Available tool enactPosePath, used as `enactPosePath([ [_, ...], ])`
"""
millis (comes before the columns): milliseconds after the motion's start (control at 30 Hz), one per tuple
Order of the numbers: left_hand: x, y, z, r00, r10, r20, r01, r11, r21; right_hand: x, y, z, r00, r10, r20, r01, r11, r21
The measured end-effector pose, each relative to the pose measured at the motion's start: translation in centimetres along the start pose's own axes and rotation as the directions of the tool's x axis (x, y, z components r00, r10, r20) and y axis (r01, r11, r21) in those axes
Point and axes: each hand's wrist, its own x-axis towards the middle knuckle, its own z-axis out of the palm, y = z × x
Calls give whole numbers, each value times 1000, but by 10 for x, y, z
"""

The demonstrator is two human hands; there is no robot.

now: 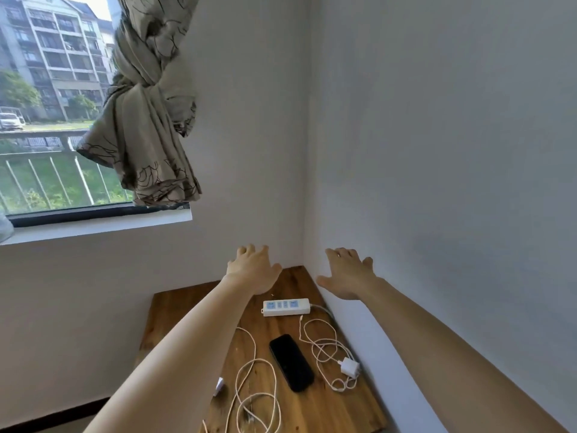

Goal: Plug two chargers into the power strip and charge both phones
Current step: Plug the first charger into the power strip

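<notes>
A white power strip (286,307) lies near the far corner of a wooden table (324,407). In front of it a black phone (291,362) lies face up. A white charger plug (349,367) with its coiled cable (321,342) rests to the phone's right. A second white charger (219,385) peeks out beside my left forearm, its cable (256,398) looped at the phone's left. My left hand (253,270) and my right hand (346,276) hover above the table's far end, fingers spread, holding nothing. I see only one phone.
White walls meet in a corner right behind the table. A window (53,120) with a knotted grey curtain (146,120) is up at the left. The power strip's own cord (323,309) runs off the table's right edge.
</notes>
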Motion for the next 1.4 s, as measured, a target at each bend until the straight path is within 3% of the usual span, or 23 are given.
enactPosePath([
  [300,142,-28,125,986,38,162,-36,999,-13,114,28,110,971,151,184,-175,977,120],
  [600,192,-28,267,899,94,427,-78,995,-55,137,86,238,838,297,457,-383,917,107],
  [867,191,-25,363,777,57,626,-40,998,-41,131,112,322,778,281,562,-304,951,-55],
  [1067,187,-25,395,776,37,630,-4,999,-54,139,117,356,778,232,584,-185,973,-140],
  [1167,188,-27,402,799,33,600,3,998,-58,145,117,360,758,280,589,-340,940,-9],
  [1233,191,-29,403,800,38,599,-4,998,-59,152,116,354,695,327,640,-563,802,201],
  [1267,192,-29,402,800,48,598,-11,998,-65,155,116,351,645,320,694,-674,666,319],
  [1333,196,-32,401,803,65,593,-23,997,-78,166,115,345,546,223,808,-830,281,483],
  [1400,200,-36,398,805,73,589,-38,997,-72,178,110,339,533,73,843,-826,-171,537],
])
